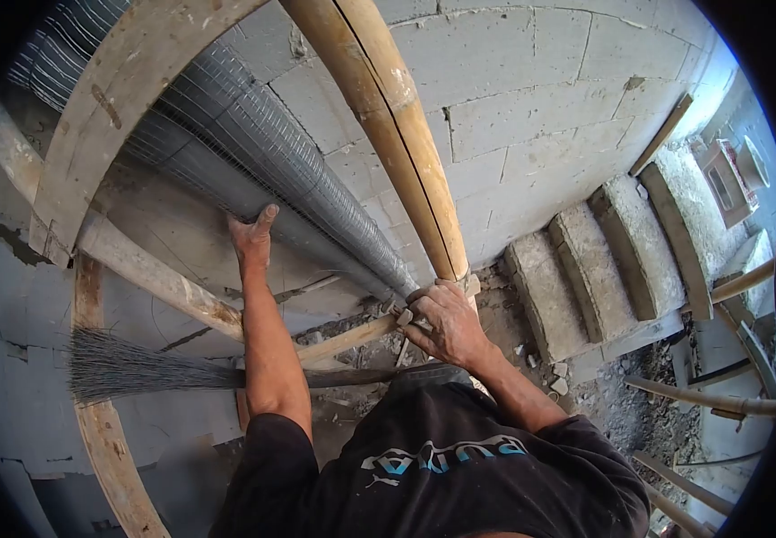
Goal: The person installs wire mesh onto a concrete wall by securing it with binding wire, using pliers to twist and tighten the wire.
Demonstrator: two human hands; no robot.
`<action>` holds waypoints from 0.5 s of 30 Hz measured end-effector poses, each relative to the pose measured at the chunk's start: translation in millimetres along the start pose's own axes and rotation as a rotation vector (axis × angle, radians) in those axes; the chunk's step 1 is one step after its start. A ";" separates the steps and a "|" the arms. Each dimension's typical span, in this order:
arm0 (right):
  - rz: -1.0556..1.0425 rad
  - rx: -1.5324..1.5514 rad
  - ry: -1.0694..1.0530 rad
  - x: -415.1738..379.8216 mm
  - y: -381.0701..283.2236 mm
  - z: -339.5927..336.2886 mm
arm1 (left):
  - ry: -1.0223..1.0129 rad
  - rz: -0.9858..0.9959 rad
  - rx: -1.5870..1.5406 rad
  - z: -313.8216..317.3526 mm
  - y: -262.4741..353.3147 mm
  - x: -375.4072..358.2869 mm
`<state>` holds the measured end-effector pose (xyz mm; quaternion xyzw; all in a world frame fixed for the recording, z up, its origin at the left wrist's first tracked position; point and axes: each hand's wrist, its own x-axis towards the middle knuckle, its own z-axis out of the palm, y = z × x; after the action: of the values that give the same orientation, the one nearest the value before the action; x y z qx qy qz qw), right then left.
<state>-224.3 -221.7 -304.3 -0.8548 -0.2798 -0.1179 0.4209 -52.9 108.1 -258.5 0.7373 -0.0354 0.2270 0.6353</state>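
Observation:
Two long rolls of grey wire mesh [289, 166] run from the upper left down to the centre. My left hand [254, 240] lies against the underside of the lower roll, thumb and fingers apart. At the lower end of the rolls, beside the foot of a thick split bamboo pole [398, 125], is my right hand [447, 321]. Its fingers are bent at the roll ends and a small wooden piece; what they hold is partly hidden.
Concrete steps [576, 269] rise at the right beside the block wall [513, 72]. A bundle of thin wires [137, 365] sticks out at the left. Wooden boards [110, 466] and bamboo poles cross the left side. Rubble [639, 403] lies below the steps.

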 end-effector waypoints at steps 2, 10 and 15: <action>-0.011 0.006 0.048 -0.5 3.3 4.0 | 0.012 -0.007 0.030 1.8 0.4 -1.6; 0.134 0.243 0.076 9.2 -14.1 -13.9 | 0.081 -0.540 0.154 11.4 66.6 -72.3; 0.280 0.413 0.093 28.5 -38.4 -25.1 | -0.179 -0.487 0.010 -18.3 127.6 -123.8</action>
<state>-222.4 -211.8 -251.2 -0.7747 -0.1572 -0.0378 0.6113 -212.4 71.9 -186.3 0.7445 0.0882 0.0014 0.6617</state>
